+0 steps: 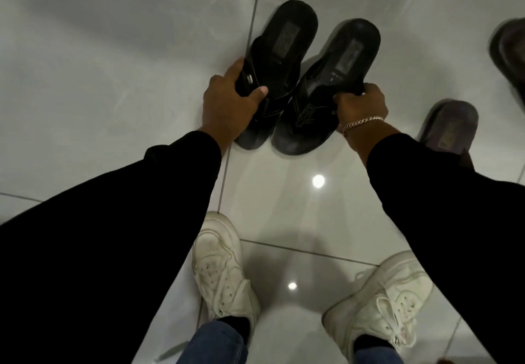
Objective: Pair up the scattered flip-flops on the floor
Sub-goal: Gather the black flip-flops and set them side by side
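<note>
Left hand fingers clamp the left black flip-flop at its strap; right hand grips the right black flip-flop by its edge. Both sit side by side on the floor. Likely light, bendy foam; strap is the safest hold.

Black flip-flops; white sneakers; grey floor.

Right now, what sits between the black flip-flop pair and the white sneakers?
Head view: nothing. Only bare glossy floor tile, with a grout line and light reflections, separates the black flip-flops from the white sneakers.
</note>
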Tool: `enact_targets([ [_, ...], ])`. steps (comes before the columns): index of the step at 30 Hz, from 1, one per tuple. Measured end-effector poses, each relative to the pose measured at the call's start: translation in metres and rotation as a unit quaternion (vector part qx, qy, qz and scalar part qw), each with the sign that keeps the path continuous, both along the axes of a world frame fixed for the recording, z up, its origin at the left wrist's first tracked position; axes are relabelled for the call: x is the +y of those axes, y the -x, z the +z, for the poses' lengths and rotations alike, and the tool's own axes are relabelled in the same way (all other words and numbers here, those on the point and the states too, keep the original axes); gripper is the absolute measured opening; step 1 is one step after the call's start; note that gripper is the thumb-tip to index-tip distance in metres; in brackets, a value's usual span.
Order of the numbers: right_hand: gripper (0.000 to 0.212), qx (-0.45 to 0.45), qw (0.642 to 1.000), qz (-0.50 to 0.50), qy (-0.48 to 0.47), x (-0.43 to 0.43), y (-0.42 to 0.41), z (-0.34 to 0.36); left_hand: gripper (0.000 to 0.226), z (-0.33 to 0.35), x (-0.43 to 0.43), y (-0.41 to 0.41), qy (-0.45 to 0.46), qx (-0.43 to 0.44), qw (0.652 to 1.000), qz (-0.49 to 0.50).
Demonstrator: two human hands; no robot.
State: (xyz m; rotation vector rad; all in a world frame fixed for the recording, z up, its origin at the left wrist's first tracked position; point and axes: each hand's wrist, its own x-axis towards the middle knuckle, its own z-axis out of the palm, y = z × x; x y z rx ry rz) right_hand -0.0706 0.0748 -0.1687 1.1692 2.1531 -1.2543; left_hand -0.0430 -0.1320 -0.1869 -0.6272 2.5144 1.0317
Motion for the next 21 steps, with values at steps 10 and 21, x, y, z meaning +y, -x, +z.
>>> enact_targets([
  [10,0.058,0.044,0.985,0.022,0.166,-0.035,-0.005,-0.002,0.07,0.004,-0.046,0.006,-0.02,-0.024,0.994,0.101],
  [21,0.02,0.06,0.955,-0.038,0.287,-0.083,0.0,-0.007,0.042,0.018,-0.092,0.024,-0.128,-0.065,0.951,0.275],
])
